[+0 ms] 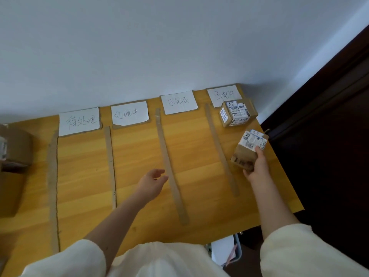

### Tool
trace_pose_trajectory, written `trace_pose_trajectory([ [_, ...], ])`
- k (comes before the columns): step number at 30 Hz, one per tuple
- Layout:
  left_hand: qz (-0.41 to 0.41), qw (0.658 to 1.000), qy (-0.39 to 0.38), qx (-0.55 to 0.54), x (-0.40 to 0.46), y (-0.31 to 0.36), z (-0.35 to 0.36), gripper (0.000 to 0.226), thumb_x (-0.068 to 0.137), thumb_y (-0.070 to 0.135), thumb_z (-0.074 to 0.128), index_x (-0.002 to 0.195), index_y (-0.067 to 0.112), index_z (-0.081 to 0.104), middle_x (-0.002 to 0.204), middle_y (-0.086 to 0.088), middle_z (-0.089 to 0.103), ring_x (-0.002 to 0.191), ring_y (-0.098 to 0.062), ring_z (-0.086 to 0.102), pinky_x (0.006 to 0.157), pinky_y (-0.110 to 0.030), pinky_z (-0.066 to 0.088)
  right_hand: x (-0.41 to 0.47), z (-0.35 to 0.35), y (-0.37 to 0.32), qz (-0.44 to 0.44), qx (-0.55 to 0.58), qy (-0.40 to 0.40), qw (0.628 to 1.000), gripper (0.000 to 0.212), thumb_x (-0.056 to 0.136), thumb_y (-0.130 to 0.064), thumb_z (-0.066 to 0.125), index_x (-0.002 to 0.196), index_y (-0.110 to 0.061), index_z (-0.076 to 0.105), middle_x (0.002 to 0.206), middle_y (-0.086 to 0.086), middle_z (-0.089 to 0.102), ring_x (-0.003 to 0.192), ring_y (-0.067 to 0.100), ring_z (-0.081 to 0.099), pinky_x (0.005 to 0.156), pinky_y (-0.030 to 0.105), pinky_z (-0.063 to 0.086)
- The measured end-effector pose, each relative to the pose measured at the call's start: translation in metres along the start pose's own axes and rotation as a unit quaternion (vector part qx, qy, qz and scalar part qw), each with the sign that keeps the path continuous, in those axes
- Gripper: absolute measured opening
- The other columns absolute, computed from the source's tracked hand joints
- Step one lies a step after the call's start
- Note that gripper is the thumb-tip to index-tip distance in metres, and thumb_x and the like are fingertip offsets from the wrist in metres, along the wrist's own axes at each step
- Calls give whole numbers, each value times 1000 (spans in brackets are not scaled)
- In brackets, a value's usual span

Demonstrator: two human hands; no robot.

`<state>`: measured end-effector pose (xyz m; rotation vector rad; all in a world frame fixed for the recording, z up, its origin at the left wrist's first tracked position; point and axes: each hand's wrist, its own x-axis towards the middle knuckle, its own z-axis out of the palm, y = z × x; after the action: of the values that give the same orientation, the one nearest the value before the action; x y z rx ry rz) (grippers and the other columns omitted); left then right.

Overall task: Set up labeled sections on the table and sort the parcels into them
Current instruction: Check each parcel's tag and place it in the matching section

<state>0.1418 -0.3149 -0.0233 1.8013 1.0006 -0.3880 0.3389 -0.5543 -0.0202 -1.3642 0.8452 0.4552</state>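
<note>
A: Parcels first: where are they?
B: One small parcel (247, 150) sits in the right hand (257, 166), fingers clamped around it, at about 3 o'clock on the table (139, 156). A second parcel (237, 113) rests at 1 o'clock, overlapping the rightmost label (223, 94).
A: Can the labels be read?
B: Handwritten Chinese: "待处理" (79, 121), "处理中" (129, 113), "已完成" (178, 101); the rightmost one is unclear. Cardboard strips (169, 166) divide the sections.
A: Left hand (152, 183)?
B: Over the middle, fingers loosely apart, holding nothing.
</note>
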Motion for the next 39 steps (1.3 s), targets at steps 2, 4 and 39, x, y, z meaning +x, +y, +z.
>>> trace_pose_trajectory([
  [2,-4,1000,2,0,2,-1,1,39,95,38,53,131,21,55,134,-5,54,121,-24,52,91,-37,47,10,4,-8,15,18,-5,1000,64,88,-51,58,142,-21,43,138,7,52,126,28,48,107,42,37],
  [4,-8,1000,7,-2,3,-1,1,38,95,37,54,130,21,56,133,-5,55,120,-24,52,91,-37,46,19,11,-15,18,34,-12,999,64,90,-48,55,145,-20,37,142,9,48,132,30,43,109,44,34],
  [39,-18,993,67,-93,-25,-55,-54,38,96,34,53,130,19,56,131,-2,57,111,-17,55,85,-28,42,-85,121,93,29,-230,-126,964,17,97,-25,56,100,-9,61,98,6,62,86,18,62,76,35,50],
])
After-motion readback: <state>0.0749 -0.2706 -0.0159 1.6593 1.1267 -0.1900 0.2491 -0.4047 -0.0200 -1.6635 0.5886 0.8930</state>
